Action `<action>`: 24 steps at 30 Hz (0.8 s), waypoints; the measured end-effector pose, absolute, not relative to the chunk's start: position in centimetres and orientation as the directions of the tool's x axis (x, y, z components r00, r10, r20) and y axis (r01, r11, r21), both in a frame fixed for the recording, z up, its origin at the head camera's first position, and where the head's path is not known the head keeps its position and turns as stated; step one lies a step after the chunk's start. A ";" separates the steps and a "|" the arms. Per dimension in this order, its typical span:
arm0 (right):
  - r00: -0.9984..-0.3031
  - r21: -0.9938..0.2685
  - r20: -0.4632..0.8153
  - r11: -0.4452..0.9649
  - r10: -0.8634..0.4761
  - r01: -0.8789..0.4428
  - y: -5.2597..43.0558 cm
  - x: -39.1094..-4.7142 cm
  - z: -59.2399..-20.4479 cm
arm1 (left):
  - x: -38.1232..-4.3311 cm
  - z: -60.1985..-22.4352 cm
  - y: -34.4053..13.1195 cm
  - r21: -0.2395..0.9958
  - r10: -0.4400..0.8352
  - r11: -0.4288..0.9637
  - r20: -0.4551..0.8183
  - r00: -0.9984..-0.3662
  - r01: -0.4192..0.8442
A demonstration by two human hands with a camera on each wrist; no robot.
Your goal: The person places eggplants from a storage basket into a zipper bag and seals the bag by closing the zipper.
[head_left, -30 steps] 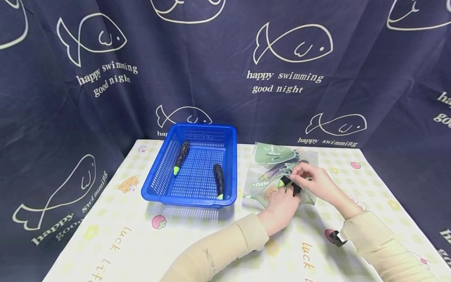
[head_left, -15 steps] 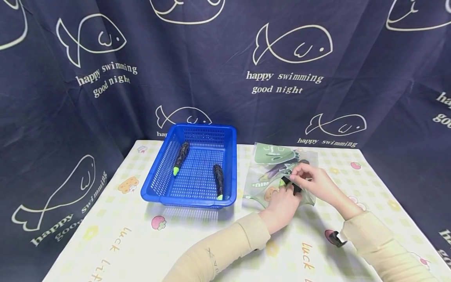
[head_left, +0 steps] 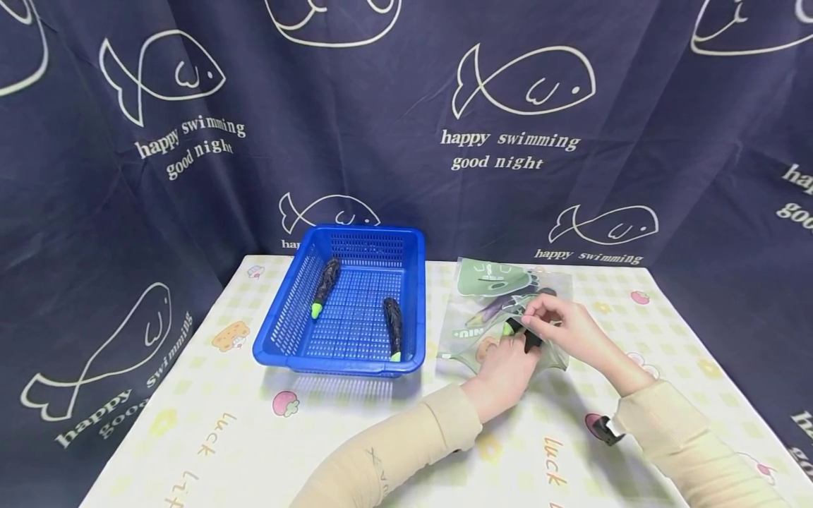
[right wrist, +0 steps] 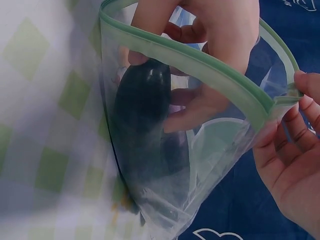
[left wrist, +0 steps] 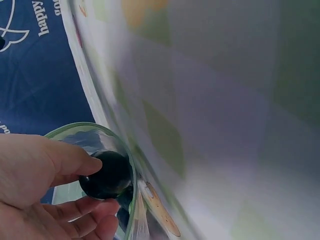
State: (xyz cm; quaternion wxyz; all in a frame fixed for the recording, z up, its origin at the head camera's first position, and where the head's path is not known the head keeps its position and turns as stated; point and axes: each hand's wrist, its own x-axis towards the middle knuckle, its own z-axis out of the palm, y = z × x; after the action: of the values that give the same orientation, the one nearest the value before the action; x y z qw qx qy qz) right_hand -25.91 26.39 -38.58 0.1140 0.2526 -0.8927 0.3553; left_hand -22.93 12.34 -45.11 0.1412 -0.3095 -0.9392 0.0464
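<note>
In the head view my left hand (head_left: pixel 506 374) reaches into the mouth of a clear zip bag (head_left: pixel 485 279) with green prints. Its thumb and fingers grip a dark, glossy eggplant (left wrist: pixel 107 175) inside the bag, as the left wrist view shows. The right wrist view shows that eggplant (right wrist: pixel 142 107) through the clear plastic, its lower end toward the bag's bottom. My right hand (head_left: pixel 565 328) pinches the green zip edge (right wrist: pixel 272 107) at one corner, and the mouth gapes wide. More dark shapes lie deeper in the bag, partly hidden by the prints and my hands.
A blue perforated basket (head_left: pixel 339 365) stands left of the bag. Inside it lie two dark eggplants with green tips, one eggplant (head_left: pixel 326 283) at the left and another eggplant (head_left: pixel 394 328) at the right. A checked tablecloth (head_left: pixel 356 437) covers the table; a dark fish-print curtain (head_left: pixel 394 127) hangs behind.
</note>
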 end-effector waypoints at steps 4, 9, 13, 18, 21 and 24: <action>-0.848 -0.579 0.379 0.620 -0.371 -0.529 26.4 -25.9 -38.6 | -22.7 -44.9 12.1 -0.174 0.598 0.802 0.236 -0.766 0.572; -0.851 -0.581 0.373 0.622 -0.370 -0.525 26.5 -25.9 -38.6 | -22.2 -44.5 11.8 -0.172 0.596 0.803 0.227 -0.770 0.571; -0.854 -0.578 0.373 0.629 -0.363 -0.520 26.5 -25.8 -38.4 | -21.8 -43.8 11.4 -0.168 0.590 0.808 0.213 -0.779 0.565; -0.853 -0.568 0.376 0.636 -0.363 -0.521 26.4 -25.8 -38.1 | -21.2 -43.0 10.7 -0.171 0.598 0.802 0.207 -0.775 0.573; -0.852 -0.565 0.374 0.638 -0.366 -0.523 26.4 -25.9 -38.1 | -20.9 -42.6 10.2 -0.172 0.617 0.787 0.210 -0.758 0.593; -0.854 -0.566 0.371 0.639 -0.366 -0.520 26.5 -25.9 -38.1 | -20.6 -42.1 9.6 -0.164 0.637 0.771 0.214 -0.741 0.615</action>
State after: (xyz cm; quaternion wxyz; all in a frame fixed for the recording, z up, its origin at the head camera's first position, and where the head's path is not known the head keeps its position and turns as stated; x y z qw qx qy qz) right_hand -25.89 26.46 -38.15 0.1117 0.2465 -0.8984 0.3459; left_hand -20.59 9.61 -42.15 0.1299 -0.3358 -0.9320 0.0412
